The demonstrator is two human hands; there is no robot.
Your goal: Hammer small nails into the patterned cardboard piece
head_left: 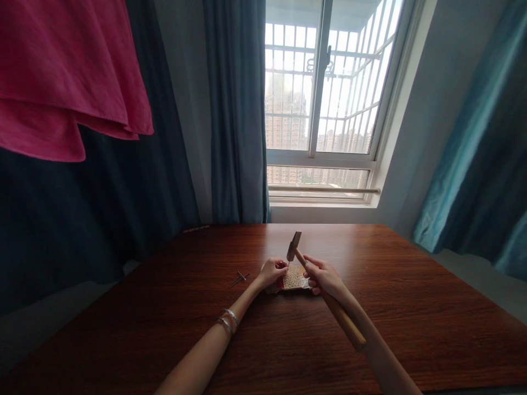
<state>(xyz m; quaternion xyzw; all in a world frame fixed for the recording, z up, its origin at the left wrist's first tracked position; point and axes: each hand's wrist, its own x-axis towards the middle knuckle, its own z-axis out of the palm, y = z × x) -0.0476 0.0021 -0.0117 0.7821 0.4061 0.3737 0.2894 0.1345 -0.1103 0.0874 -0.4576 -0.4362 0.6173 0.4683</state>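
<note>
brown bench (164, 329); hammer (343, 321) clamped in the right hand (323, 276) grip, handle slanting back right, head just above the dotted block (296, 281) mid-bench; left hand (272, 271) pinched shut at the block's left edge; nails (239, 278) lie further left

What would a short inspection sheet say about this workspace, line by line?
Surface: dark brown wooden table, no damage seen.
Job's things: hammer, head raised over a small dotted board; loose nails lie to its left.
Clutter: nothing seen.
Hands: left hand at the board's left edge, fingertips pinched together, bracelets on the wrist; right hand grips the hammer handle near the head.
Cables: nothing seen.
Surroundings: barred window behind, blue curtains on both sides, pink cloth hanging at upper left.
</note>
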